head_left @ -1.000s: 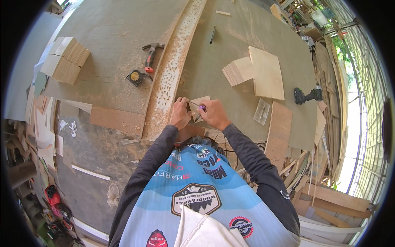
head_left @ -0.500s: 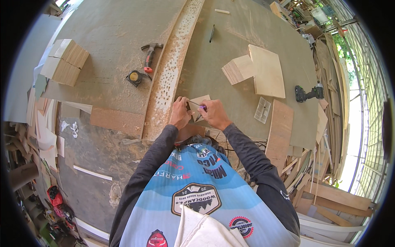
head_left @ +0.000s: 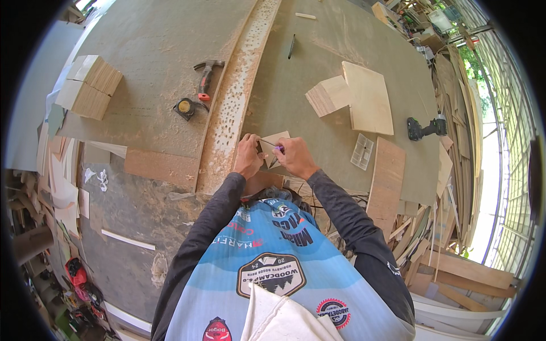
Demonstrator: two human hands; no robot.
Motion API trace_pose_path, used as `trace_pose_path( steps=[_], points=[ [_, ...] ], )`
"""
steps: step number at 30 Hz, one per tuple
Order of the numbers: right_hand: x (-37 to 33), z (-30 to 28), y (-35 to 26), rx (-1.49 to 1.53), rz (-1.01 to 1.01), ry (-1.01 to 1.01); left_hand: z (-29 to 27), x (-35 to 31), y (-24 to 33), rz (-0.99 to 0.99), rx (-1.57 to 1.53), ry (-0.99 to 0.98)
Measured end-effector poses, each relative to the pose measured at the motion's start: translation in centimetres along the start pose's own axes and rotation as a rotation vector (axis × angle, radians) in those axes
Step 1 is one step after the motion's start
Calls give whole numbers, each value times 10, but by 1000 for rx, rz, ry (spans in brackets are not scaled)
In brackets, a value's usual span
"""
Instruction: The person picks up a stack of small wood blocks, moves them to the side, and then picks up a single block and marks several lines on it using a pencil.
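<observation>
Tool (head_left: 278,148) in right hand (head_left: 297,157); left hand (head_left: 248,157) at wood piece (head_left: 277,137)

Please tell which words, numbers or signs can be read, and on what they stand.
I do not copy printed words, only their places:
Blue shirt: large dark and red lettering.
Middle badge on it: lettering, numbers.
Round red badge: lettering.
Lower red badge: lettering.
Right sleeve: white marks, unreadable.
</observation>
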State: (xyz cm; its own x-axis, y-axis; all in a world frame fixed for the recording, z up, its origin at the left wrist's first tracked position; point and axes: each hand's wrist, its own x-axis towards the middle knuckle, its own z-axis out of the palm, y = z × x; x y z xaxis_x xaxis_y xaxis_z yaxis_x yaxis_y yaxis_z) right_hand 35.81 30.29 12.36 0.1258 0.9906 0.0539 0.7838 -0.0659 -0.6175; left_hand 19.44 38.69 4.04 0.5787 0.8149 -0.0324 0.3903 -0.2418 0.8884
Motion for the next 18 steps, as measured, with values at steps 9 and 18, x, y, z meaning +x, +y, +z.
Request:
trace_pose_path(
  steps=[9, 18],
  points=[
    [1, 3, 3, -73, -22, -39, 4, -1, -4, 87, 63, 74],
    [19, -9, 20, -329, -202, -129, 8, 1, -9, 48, 82, 62]
  ],
)
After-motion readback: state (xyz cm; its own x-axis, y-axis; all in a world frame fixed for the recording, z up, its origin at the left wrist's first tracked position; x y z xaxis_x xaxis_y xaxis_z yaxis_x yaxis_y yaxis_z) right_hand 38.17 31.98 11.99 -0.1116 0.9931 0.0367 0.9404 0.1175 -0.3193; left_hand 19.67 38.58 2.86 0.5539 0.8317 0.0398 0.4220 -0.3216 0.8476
